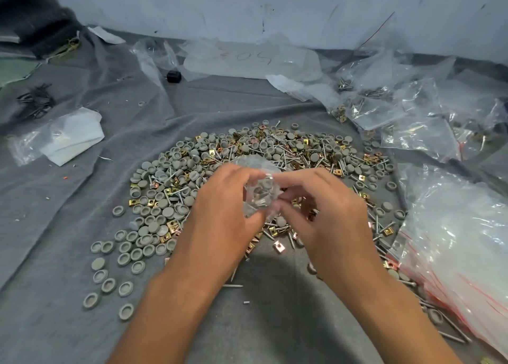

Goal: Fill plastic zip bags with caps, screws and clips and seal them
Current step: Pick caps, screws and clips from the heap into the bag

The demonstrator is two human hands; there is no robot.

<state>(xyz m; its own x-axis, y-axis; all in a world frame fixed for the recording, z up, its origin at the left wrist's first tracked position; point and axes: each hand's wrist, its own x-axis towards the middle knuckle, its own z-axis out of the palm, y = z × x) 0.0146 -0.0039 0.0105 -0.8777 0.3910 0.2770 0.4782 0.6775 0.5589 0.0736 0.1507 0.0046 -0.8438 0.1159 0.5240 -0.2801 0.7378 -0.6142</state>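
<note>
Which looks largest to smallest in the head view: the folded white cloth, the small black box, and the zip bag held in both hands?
1. Folded white cloth.
2. Zip bag, partly hidden by the hands and nearer the camera, so unsure against the cloth.
3. Small black box, clearly smallest.

I'm at a makeshift packing spot, workshop-like. A grey cloth [68, 198] carries a heap of caps [154, 226], screws [277, 149] and clips [277, 245]. Filled bags [412, 110] pile against a scuffed wall [275, 6].

both hands [225, 198] [321, 209] around zip bag [259, 196]
</note>
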